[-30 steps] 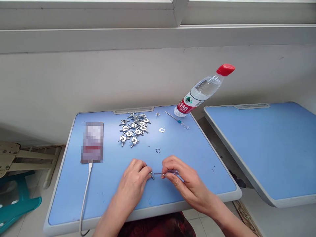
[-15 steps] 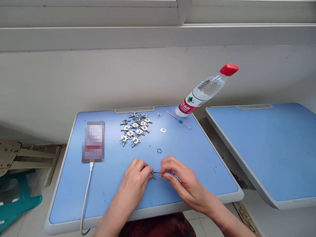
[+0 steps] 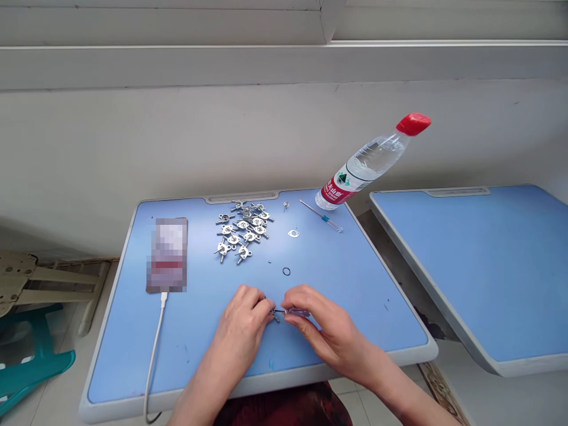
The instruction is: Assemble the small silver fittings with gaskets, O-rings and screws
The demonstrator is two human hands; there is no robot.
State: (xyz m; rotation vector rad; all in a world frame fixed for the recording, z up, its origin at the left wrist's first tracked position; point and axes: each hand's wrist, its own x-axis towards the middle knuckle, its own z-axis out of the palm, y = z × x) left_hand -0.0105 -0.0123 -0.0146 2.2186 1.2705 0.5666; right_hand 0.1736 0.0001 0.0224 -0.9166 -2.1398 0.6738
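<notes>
Near the front of the blue table (image 3: 213, 361), my left hand (image 3: 246, 319) is closed on a small metal fitting (image 3: 276, 318), mostly hidden by my fingers. My right hand (image 3: 322, 325) grips the clear purplish handle of a small screwdriver (image 3: 298, 312). Its thin shaft points left and reaches the fitting; the tip's exact contact is hidden. Just beyond my hands lies a black rubber ring (image 3: 286, 271). Farther back are a flat metal plate with holes (image 3: 293, 234) and a small metal part (image 3: 286, 205).
A pile of several similar metal fittings (image 3: 244, 228) lies at the back. To the left is a blurred phone (image 3: 167, 254) with a white cable (image 3: 155, 349). A second screwdriver (image 3: 322, 216) lies by a red-capped water bottle (image 3: 361, 168). Another blue table (image 3: 479, 260) stands to the right.
My right hand has shifted slightly left and its fingers have regripped around the screwdriver handle. My left hand and the fitting stay in place.
</notes>
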